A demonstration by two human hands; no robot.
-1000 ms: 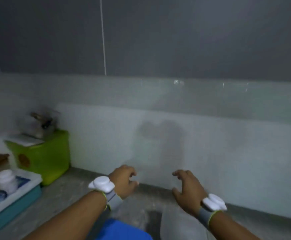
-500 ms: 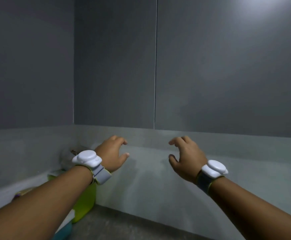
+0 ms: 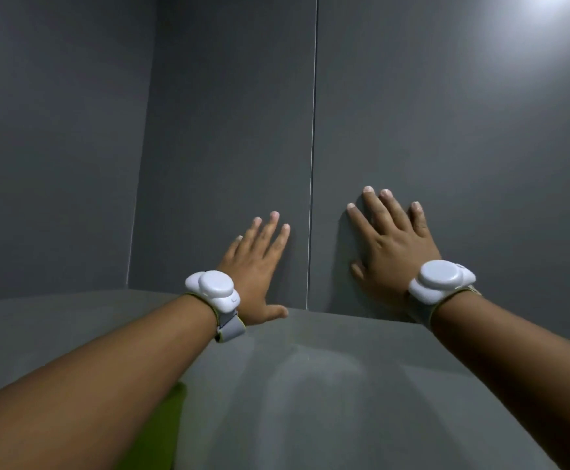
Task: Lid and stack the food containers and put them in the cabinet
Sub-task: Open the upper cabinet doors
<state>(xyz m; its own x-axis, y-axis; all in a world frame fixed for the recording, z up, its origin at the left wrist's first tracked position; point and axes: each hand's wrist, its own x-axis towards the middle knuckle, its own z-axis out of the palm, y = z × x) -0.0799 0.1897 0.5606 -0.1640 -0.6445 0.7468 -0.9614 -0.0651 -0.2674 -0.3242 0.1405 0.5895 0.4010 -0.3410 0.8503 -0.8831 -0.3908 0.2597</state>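
Note:
Two dark grey cabinet doors fill the view, shut, with a thin seam between them. My left hand (image 3: pixel 258 262) lies flat with spread fingers on the left cabinet door (image 3: pixel 229 130), its thumb near the door's bottom edge. My right hand (image 3: pixel 392 247) lies flat on the right cabinet door (image 3: pixel 446 113), just right of the seam. Both hands hold nothing. Each wrist carries a white band device. No food containers or lids are in view.
A grey wall panel (image 3: pixel 293 385) runs below the doors. A grey side wall (image 3: pixel 56 147) closes the corner on the left. A slice of a green box (image 3: pixel 156 432) shows under my left forearm.
The view has tilted up from the counter to the cabinet. Both hands rose from the counter, opened from a curl and now press flat on the doors.

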